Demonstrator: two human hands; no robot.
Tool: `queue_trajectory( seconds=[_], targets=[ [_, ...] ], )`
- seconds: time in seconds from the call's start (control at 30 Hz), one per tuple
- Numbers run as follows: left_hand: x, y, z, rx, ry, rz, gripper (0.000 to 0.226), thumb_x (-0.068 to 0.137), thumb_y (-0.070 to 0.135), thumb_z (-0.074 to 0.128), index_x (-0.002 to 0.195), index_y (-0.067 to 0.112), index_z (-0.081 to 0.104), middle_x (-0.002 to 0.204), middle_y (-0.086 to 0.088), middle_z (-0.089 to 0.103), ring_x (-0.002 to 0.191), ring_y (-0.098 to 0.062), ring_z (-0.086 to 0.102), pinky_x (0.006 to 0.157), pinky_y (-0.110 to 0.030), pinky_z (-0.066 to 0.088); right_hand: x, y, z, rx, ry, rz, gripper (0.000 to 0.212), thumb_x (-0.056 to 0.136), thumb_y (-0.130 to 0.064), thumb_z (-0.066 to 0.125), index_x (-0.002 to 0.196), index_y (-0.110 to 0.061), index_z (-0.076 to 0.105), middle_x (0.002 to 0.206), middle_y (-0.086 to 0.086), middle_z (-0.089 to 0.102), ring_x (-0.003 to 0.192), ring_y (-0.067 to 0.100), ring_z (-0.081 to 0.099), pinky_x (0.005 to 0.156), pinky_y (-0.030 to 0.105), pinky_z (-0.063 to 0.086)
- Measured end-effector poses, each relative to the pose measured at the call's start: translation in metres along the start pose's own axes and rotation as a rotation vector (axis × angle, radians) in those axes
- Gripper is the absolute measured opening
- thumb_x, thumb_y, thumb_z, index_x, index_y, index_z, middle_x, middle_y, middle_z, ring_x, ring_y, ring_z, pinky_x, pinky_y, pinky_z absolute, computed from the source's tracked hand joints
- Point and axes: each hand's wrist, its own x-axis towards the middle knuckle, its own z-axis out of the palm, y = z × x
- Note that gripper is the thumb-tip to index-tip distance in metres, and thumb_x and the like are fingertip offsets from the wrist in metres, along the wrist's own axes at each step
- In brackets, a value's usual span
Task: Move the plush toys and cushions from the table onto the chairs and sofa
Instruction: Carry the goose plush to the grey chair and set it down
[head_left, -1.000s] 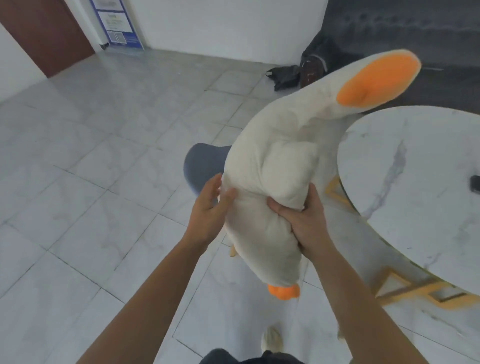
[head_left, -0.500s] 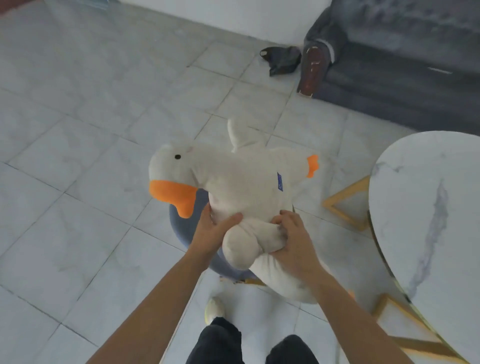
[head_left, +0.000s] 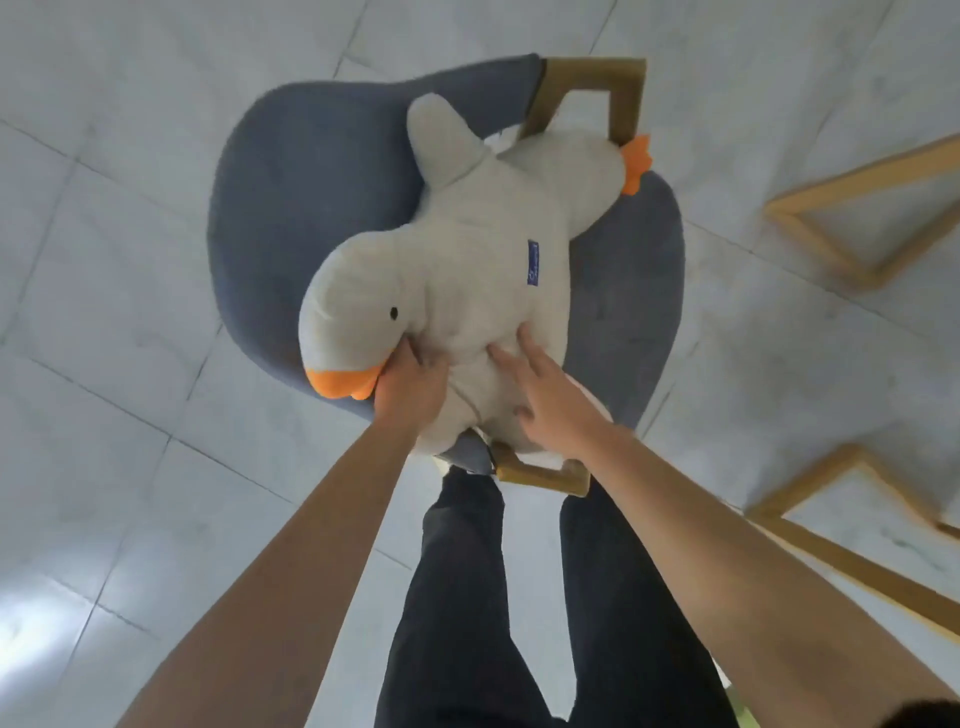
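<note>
While left hand grips plush goose, right hand flat, goose overhangs chair rim.

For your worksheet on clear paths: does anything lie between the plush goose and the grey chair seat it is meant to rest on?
Nothing visible does. The plush goose already lies across the grey chair, with the left hand and right hand on its body.

Single head-worn wide-angle view, looking almost straight down from close above the grey chair, which fills the upper centre; tiled floor surrounds the chair, and forearms enter from below it.
</note>
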Motion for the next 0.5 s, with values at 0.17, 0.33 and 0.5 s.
queue_trajectory(
  seconds=[0.17,0.33,0.5],
  targets=[
    [-0.02,0.001,0.001,0.091,0.262,0.17,0.028,0.092,0.016,0.058,0.117,0.006,0.053,0.115,-0.012,0.061,0.108,-0.035,0.058,0.093,-0.049,0.049,-0.005,0.01,-0.01,0.087,0.02,-0.062,0.066,0.103,-0.013,0.053,0.158,-0.039,0.027,0.173,-0.003,-0.002,0.154,0.027,0.027,0.112,0.034,0.04],
    [-0.044,0.045,-0.012,0.472,0.413,0.986,0.024,0.087,-0.004,0.054,0.106,0.006,0.063,0.105,-0.017,0.066,0.099,-0.038,0.064,0.086,-0.053,0.05,-0.008,0.013,-0.032,0.184,0.185,-0.019,0.043,0.109,-0.021,0.042,0.152,-0.023,0.045,0.166,-0.001,0.033,0.15,0.019,0.036,0.119,0.042,0.038],
    [0.015,0.074,-0.076,1.017,0.547,0.657,0.044,0.103,0.022,0.041,0.145,0.013,0.05,0.161,-0.024,0.034,0.155,-0.039,0.02,0.116,-0.074,0.003,0.047,-0.017,-0.045,0.012,0.525,-0.086,0.057,0.11,-0.038,0.034,0.16,-0.011,0.03,0.168,0.019,0.022,0.155,0.041,0.021,0.122,0.053,0.029]
  ],
)
